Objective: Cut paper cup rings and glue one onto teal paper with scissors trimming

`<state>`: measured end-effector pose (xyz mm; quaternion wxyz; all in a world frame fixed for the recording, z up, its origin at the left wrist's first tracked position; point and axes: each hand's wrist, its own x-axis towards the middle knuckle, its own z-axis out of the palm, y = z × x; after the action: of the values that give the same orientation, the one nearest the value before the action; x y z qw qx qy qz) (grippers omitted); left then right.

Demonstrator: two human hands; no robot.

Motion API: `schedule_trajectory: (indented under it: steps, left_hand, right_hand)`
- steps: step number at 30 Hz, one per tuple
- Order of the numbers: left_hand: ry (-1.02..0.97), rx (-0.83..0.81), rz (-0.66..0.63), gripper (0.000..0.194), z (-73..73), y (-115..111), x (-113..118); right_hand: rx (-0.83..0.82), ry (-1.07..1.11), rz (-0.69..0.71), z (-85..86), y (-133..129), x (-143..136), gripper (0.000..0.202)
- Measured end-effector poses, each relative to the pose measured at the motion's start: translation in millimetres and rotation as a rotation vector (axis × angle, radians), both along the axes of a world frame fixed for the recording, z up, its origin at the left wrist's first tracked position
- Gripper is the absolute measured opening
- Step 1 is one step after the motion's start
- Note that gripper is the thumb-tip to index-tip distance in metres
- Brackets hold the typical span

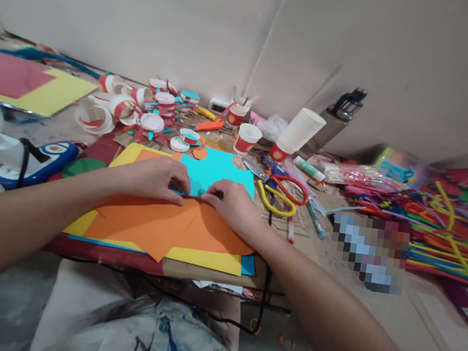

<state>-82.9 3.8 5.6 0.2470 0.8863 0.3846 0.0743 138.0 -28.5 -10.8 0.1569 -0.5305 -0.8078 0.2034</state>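
Observation:
Sheets of orange paper (157,223) and yellow paper (205,259) lie stacked at the table's front edge, with a cut-out turquoise sheet (213,167) on top toward the back. Both hands meet at the turquoise sheet's near edge. My left hand (163,180) has its fingers curled and pinched on that edge. Just to its right, my right hand (225,194) pinches the same edge, fingertips bent down. A small gap separates the two hands. Red-handled scissors (288,189) and a yellow-handled pair (276,200) rest right of the paper.
Cut paper cups (152,123) cluster behind the paper. A cup stack (298,132) and a dark bottle (333,120) stand at the back. Colourful pipe cleaners (448,229) spread at the right. A blue device (39,163) sits left, with red and yellow sheets (16,81) behind it.

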Motion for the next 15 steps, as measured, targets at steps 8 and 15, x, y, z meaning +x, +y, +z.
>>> schedule_trajectory:
  steps: [8,15]
  left_hand:
    - [-0.027,-0.099,0.183,0.032,-10.3,6.2,-12.0]
    - [0.080,-0.077,0.328,0.044,-7.3,4.5,-5.4]
  right_hand:
    - [-0.129,0.039,-0.105,5.1,5.9,0.5,0.018]
    - [-0.150,0.051,-0.110,3.3,7.0,-0.3,0.018]
